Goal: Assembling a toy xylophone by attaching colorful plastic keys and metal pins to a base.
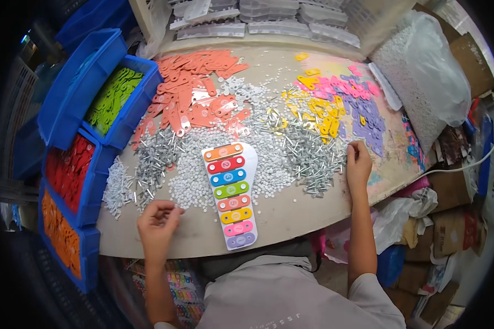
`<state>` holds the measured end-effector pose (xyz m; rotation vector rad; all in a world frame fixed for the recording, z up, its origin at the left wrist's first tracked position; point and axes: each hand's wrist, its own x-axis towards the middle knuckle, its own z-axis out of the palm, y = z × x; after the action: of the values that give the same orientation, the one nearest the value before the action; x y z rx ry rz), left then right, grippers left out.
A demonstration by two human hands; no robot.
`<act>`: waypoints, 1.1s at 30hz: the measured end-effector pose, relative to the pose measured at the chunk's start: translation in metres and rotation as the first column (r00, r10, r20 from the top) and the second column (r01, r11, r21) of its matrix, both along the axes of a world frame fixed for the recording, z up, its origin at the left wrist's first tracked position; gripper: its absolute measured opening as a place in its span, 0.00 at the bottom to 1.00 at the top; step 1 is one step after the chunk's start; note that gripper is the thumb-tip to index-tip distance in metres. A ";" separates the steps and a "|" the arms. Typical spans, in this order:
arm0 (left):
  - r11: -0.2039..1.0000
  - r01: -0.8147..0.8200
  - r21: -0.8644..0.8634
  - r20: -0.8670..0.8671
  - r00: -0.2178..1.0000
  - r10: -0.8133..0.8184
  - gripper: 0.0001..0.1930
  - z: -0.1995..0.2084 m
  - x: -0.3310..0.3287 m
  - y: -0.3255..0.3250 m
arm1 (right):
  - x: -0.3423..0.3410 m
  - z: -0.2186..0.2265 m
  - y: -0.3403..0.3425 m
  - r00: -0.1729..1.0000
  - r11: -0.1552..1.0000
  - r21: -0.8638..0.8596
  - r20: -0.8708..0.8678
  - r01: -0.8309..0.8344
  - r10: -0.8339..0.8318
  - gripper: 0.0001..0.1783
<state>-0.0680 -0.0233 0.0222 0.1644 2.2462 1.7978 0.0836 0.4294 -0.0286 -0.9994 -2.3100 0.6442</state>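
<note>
A toy xylophone lies on the table in front of me, its white base carrying a row of coloured bars from orange at the far end to purple at the near end. White round caps show on the ends of the farther bars; the nearest few have small dark or metallic spots instead. My left hand hovers left of it with thumb and fingers pinched, beside loose white caps. My right hand has its fingertips together at the right edge of a heap of metal pins; anything in them is hidden.
Coral bars pile up at the back left, yellow, pink and purple bars at the right. Blue bins with green, red and orange bars line the left. A bulging plastic bag stands at the back right.
</note>
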 end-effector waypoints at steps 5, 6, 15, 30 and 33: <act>0.981 -0.022 0.192 0.211 0.977 -0.020 0.08 0.000 0.018 0.014 | -0.004 0.012 -0.016 0.976 0.972 0.229 -0.218 0.049 0.002 0.07; 0.966 0.025 0.258 0.324 0.940 -0.111 0.07 -0.009 0.020 0.012 | -0.006 0.014 -0.025 0.961 0.927 0.372 -0.271 0.053 0.054 0.07; 0.895 0.100 0.434 0.480 0.815 -0.324 0.07 -0.022 0.033 0.027 | -0.018 0.026 -0.070 0.958 0.989 0.109 -0.261 -0.097 0.122 0.04; 0.901 0.208 0.381 0.464 0.800 -0.381 0.08 -0.024 0.033 0.042 | -0.019 0.045 -0.206 0.861 0.321 -0.836 -0.300 -0.444 0.410 0.06; 0.888 0.247 0.389 0.340 0.857 -0.387 0.19 -0.033 0.033 0.046 | -0.023 0.040 -0.207 0.857 0.319 -0.833 -0.305 -0.451 0.416 0.06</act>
<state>-0.0346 0.0226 -0.0106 0.1930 1.5152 1.8075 0.0608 0.2226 0.0117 -0.6615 -2.1233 2.2841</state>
